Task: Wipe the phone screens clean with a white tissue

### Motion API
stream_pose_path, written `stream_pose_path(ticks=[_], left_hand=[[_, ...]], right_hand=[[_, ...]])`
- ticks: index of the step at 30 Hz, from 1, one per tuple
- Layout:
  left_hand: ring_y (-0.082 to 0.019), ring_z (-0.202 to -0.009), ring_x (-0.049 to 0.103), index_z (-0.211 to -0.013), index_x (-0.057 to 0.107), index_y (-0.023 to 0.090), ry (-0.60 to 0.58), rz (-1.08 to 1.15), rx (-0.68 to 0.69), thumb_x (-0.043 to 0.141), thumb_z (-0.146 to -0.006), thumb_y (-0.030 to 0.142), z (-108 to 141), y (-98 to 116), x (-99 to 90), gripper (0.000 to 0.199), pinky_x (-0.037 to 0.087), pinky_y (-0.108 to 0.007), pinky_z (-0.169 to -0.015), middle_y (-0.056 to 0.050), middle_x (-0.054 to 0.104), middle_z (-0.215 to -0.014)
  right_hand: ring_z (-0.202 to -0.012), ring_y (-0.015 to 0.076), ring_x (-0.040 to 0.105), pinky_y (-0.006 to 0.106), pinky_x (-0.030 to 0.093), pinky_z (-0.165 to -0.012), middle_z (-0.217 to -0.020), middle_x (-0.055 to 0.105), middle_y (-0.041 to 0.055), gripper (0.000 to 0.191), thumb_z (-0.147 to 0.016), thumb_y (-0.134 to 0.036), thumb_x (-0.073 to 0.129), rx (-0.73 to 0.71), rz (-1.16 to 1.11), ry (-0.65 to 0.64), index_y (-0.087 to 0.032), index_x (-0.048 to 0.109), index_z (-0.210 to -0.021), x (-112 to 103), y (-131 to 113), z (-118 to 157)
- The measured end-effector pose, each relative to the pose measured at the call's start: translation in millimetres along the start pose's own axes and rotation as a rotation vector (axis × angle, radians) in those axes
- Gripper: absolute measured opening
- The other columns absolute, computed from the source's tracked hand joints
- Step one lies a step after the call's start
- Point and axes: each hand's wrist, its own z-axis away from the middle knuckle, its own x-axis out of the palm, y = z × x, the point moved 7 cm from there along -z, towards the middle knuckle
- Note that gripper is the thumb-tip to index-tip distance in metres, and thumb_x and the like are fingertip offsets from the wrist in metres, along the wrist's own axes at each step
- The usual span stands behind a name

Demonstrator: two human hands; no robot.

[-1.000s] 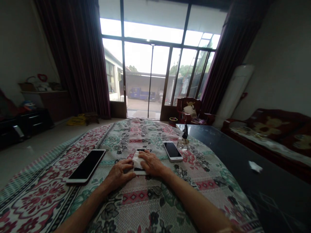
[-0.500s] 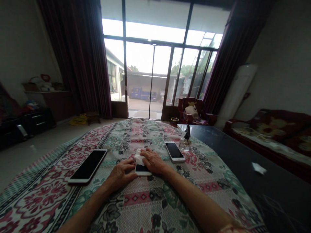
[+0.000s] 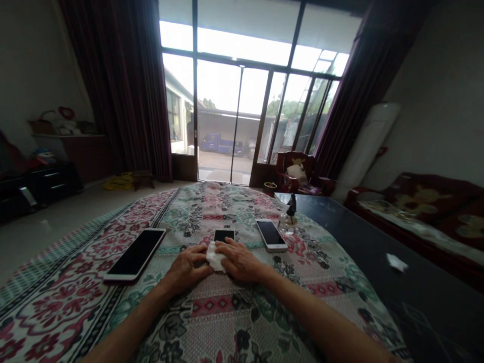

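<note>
A smartphone lies flat on the patterned tablecloth, its dark screen showing only at the far end. My right hand presses a crumpled white tissue onto the near part of that phone, fingers bent over the tissue. Along the phone's left side, my left hand grips the edge with fingers and thumb. Tissue and hands hide most of the phone's near half. To the left rests a larger white-framed smartphone. Another white smartphone lies to the right of my right hand.
A small clear bottle with a black spray top stands beyond the right phone. On the right is a dark table bearing a crumpled white tissue. A wooden sofa stands beyond it, and glass doors are ahead.
My right hand has drawn the tissue from the phone's far end toward me to its near end. The far part of the screen now shows. My left hand stays at the phone's edge.
</note>
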Motion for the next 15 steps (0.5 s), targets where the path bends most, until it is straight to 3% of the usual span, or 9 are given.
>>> stream_pose_path(ticks=[9,15], left_hand=[[-0.031,-0.125,0.054,-0.103,0.077,0.025,-0.016,-0.021,-0.083,0.07,-0.075,0.035,0.2,-3.6,-1.6,0.03,0.042,-0.045,-0.107,-0.009,0.061,-0.134],[-0.029,-0.124,0.056,-0.107,0.075,0.028,0.0,-0.001,-0.107,0.07,-0.075,0.04,1.0,-8.3,-0.3,0.035,0.042,-0.044,-0.107,-0.008,0.063,-0.132]], right_hand=[[-0.141,0.0277,0.029,0.051,0.031,-0.108,-0.151,0.041,0.0031,0.039,-0.095,-0.027,0.04,0.106,0.04,0.053,-0.026,0.048,-0.134,1.2,38.1,-43.8],[-0.143,0.0319,0.025,0.058,0.03,-0.108,-0.152,0.04,0.0066,0.045,-0.097,-0.029,0.035,0.253,0.068,0.028,-0.023,0.044,-0.141,-0.6,52.8,-59.2]])
